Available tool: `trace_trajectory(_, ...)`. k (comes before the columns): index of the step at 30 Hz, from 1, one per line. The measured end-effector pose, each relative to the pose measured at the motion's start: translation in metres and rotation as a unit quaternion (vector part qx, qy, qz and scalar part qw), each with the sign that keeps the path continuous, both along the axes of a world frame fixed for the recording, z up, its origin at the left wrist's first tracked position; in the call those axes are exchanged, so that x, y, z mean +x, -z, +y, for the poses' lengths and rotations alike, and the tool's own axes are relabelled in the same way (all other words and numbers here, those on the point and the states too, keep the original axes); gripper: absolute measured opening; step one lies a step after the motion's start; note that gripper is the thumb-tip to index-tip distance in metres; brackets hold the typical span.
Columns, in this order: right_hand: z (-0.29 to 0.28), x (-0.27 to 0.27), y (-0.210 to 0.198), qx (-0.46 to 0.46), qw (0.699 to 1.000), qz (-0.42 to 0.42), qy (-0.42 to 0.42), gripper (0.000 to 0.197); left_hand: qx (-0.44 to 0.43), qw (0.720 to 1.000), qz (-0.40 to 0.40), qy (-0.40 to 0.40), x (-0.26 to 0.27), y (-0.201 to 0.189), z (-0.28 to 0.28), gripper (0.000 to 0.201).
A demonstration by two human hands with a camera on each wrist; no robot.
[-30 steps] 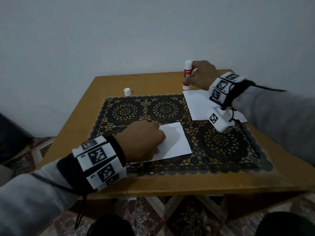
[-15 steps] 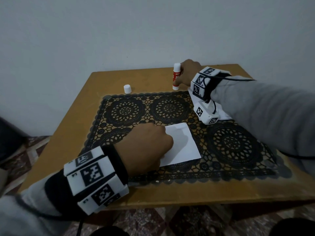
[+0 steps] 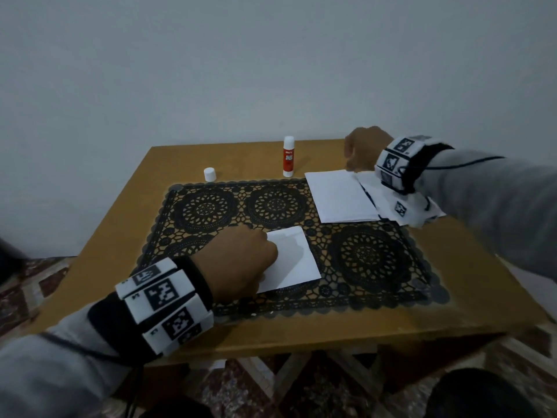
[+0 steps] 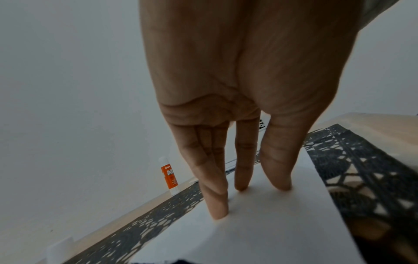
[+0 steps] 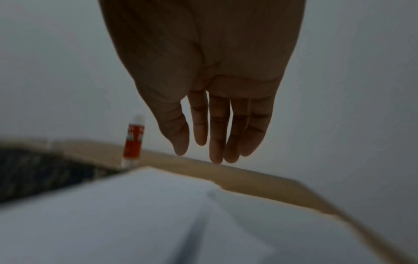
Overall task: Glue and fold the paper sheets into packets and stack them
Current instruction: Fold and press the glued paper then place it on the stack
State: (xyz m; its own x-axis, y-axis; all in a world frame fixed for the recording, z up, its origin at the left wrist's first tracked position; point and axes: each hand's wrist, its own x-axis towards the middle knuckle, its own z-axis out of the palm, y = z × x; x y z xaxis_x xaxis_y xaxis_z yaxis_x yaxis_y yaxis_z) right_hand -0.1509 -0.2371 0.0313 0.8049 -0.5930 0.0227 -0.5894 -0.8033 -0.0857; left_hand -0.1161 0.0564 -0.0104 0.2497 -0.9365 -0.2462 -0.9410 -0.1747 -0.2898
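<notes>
A folded white paper sheet (image 3: 291, 260) lies on the black lace mat (image 3: 271, 206). My left hand (image 3: 241, 260) presses it with straight fingertips (image 4: 239, 185) (image 4: 271, 223). The red and white glue stick (image 3: 288, 156) (image 4: 168, 176) (image 5: 133, 141) stands uncapped at the table's far edge. Its white cap (image 3: 209, 174) sits to the left. My right hand (image 3: 361, 152) (image 5: 212, 139) hovers with relaxed straight fingers, holding nothing, above the far edge of the stack of white sheets (image 3: 340, 196) (image 5: 158, 214) at the right.
The wooden table (image 3: 331, 333) stands against a plain wall (image 3: 271, 70). More crumpled white sheets (image 3: 422, 212) lie under my right wrist. A patterned carpet (image 3: 18, 291) shows below the table.
My right hand has let go of the glue stick, which now stands alone, and has moved right over the stack of sheets. My left hand stays pressing the folded sheet.
</notes>
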Motion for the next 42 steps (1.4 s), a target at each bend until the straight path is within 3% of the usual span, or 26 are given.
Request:
trace_trajectory(3, -0.007, -0.042, 0.005, -0.051, 0.993, 0.105, -0.007, 0.031, -0.003, 1.0, 0.006, -0.006, 0.0, -0.002, -0.001, 0.026)
trace_trajectory(7, -0.013, -0.086, 0.014, -0.014, 0.986, 0.161, -0.031, 0.044, -0.001, 1.0, 0.004, -0.012, -0.002, -0.004, -0.002, 0.027)
trace_trajectory(11, -0.015, -0.101, 0.018, -0.013, 0.971, 0.231, -0.064, 0.065, 0.002, 1.0, 0.009, -0.021, -0.005, -0.006, -0.002, 0.029)
trace_trajectory(14, -0.014, -0.104, 0.022, -0.055, 0.959, 0.261, -0.099, 0.064, 0.006, 1.0, 0.011, -0.027, -0.005, -0.007, -0.002, 0.031)
trace_trajectory(27, -0.022, -0.11, 0.031, -0.102, 0.955, 0.21, -0.18, 0.034, 0.004, 0.999, 0.009, -0.032, -0.006, -0.006, -0.004, 0.032)
trace_trajectory(34, -0.026, -0.113, 0.033, -0.049, 0.977, 0.149, -0.145, 0.033, -0.001, 0.999, 0.015, -0.032, -0.005, -0.005, -0.005, 0.032)
trace_trajectory(42, -0.034, -0.111, 0.043, -0.018, 0.986, 0.112, -0.122, 0.046, -0.001, 0.999, 0.01, -0.034, -0.006, -0.005, -0.004, 0.032)
